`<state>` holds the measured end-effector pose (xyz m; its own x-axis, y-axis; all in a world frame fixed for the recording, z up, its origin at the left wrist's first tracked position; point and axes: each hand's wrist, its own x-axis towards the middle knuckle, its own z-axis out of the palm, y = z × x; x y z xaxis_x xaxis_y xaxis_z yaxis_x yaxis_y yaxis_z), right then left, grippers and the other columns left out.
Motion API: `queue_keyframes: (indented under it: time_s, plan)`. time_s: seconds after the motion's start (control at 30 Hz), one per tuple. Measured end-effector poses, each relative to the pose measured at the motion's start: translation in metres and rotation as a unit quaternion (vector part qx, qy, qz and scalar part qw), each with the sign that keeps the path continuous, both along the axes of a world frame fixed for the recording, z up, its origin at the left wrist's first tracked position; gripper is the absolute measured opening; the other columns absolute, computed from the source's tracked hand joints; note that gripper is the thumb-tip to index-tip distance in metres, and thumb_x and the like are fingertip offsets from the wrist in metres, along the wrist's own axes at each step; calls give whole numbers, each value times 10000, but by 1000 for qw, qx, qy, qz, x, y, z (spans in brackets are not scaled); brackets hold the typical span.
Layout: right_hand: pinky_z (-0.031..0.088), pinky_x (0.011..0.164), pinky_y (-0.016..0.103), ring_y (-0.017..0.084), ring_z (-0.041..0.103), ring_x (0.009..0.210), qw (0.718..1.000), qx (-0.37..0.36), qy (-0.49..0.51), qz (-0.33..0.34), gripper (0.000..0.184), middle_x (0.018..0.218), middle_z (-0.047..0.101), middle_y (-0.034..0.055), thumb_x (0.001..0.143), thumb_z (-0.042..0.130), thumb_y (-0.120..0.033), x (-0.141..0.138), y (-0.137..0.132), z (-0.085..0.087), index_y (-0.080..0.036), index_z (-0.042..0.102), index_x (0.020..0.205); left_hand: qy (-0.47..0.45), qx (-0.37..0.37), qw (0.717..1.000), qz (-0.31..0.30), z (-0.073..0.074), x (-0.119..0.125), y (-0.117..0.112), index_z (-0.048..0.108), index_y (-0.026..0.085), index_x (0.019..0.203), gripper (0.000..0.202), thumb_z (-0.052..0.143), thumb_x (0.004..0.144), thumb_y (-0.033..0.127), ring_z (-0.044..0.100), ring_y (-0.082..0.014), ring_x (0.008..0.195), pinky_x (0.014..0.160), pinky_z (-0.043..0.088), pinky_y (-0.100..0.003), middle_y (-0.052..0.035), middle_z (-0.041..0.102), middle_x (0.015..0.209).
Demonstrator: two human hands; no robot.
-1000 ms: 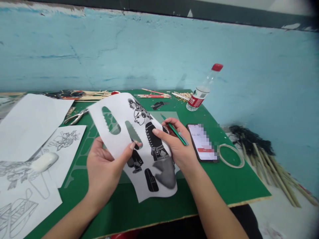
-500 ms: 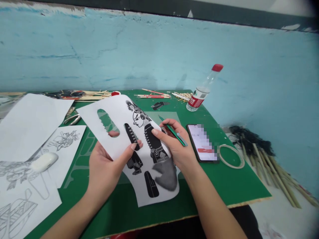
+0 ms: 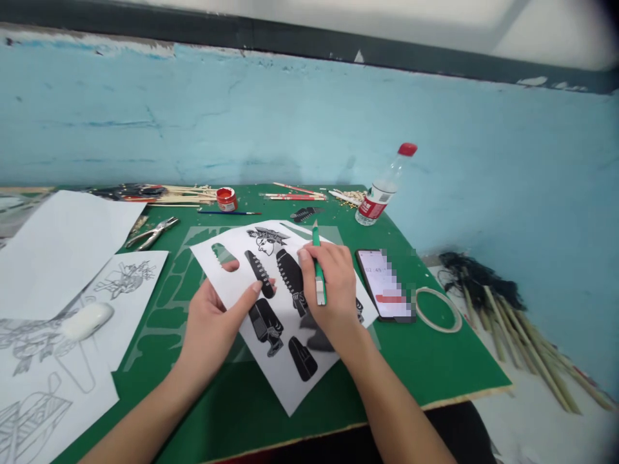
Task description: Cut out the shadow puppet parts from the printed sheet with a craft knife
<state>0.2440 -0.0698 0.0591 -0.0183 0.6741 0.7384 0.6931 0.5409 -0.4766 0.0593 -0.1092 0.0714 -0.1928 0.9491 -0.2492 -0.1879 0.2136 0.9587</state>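
My left hand (image 3: 213,319) pinches the left side of a white sheet of paper (image 3: 285,392), thumb on top and fingers beneath. Black printed puppet-like parts cover the sheet, with a face in profile near its top. A slot is cut through its upper left, and my fingertip shows in it. Over the sheet's right half, my right hand (image 3: 333,290) grips a green craft knife (image 3: 318,258), its blade pointing up and away from me. My right hand covers part of the print. A cut-out black piece (image 3: 304,214) lies farther back on the green table (image 3: 406,361).
Line drawings (image 3: 128,277) and a white mouse-shaped object (image 3: 91,320) lie left, near pliers (image 3: 153,233). Behind are a red paint jar (image 3: 226,200), a brush (image 3: 229,212) and sticks. A phone (image 3: 387,283), tape ring (image 3: 438,309) and bottle (image 3: 380,193) stand or lie right.
The sheet has turned and lies lower and flatter. My right hand has let go of its right edge and swung the craft knife upright above it. My left hand keeps its hold.
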Motion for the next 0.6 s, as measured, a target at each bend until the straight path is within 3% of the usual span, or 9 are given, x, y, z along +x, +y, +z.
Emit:
queue_keyframes:
  time_s: [0.17, 0.27, 0.47, 0.6]
  plan:
    - [513, 1059, 501, 284, 639, 1186, 999, 25, 15, 36, 74, 1168, 758, 103, 1040, 640, -192, 1, -2, 5, -241, 675, 1083, -33, 3, 999, -17, -3, 1, 7, 647, 174, 1242, 802, 1020, 619, 515, 814, -376, 1023, 822, 688, -438, -128, 853, 1031]
    - [489, 1134, 526, 286, 608, 1312, 997, -4, 35, 65, 123, 1245, 756, 92, 1016, 685, -227, 0, -6, 8, -260, 654, 1131, -63, 7, 998, -29, -2, 1, 10, 676, 149, 1230, 805, 1028, 597, 502, 805, -385, 1035, 856, 682, -471, -145, 846, 1068]
    - [411, 1182, 589, 336, 469, 1493, 997, -53, 16, 60, 160, 1325, 718, 99, 1030, 653, -300, -8, -10, -5, -270, 617, 1182, -72, 19, 996, -49, -6, 1, 10, 709, 150, 1207, 774, 1019, 582, 488, 774, -387, 1119, 943, 636, -468, -146, 830, 1156]
    - [404, 1166, 601, 358, 456, 1496, 996, -51, 1, 67, 181, 1358, 703, 109, 1028, 630, -284, -11, -10, -12, -274, 610, 1208, -66, 21, 996, -52, -14, 2, 11, 711, 145, 1215, 783, 1011, 582, 494, 759, -389, 1147, 997, 601, -473, -159, 814, 1208]
